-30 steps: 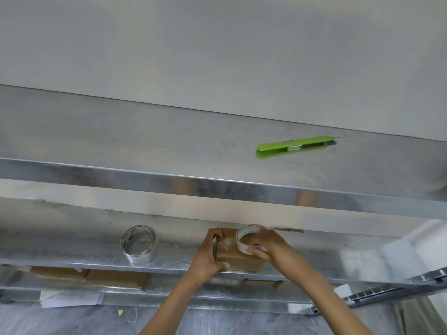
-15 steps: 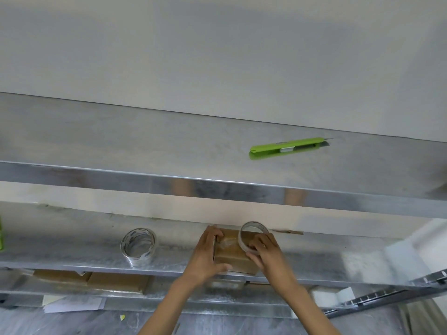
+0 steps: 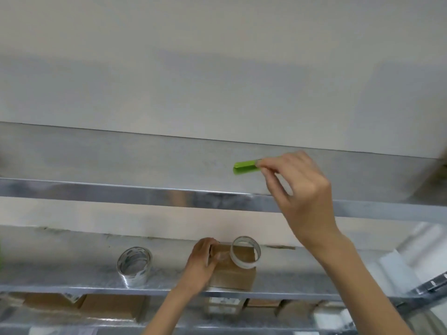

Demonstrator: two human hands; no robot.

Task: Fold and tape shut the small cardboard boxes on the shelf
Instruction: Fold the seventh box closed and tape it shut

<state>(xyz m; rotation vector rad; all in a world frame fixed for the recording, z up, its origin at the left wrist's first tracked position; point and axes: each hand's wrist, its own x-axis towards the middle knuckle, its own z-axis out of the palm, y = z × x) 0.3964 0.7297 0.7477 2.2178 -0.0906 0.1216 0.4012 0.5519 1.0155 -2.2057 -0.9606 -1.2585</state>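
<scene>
The right hand (image 3: 300, 189) is up at the top shelf (image 3: 121, 193), its grip pinched narrow on the right end of the green cutter (image 3: 244, 166), which lies flat on the metal and sticks out left of the fingers. Well below that grip, the left hand (image 3: 200, 264) holds the small cardboard box (image 3: 232, 278) by its left side on the middle shelf (image 3: 60, 281), fingers curled over the top edge. A tape roll (image 3: 243, 264) stands on the box just right of the left grip (any strand running from it is too blurred to tell). A second tape roll (image 3: 131, 279) stands well to the left, and more boxes (image 3: 108, 308) lie on the shelf beneath. The top shelf's front lip runs between the two hands. A second ago the right hand was on the roll atop the box and the cutter lay untouched.
</scene>
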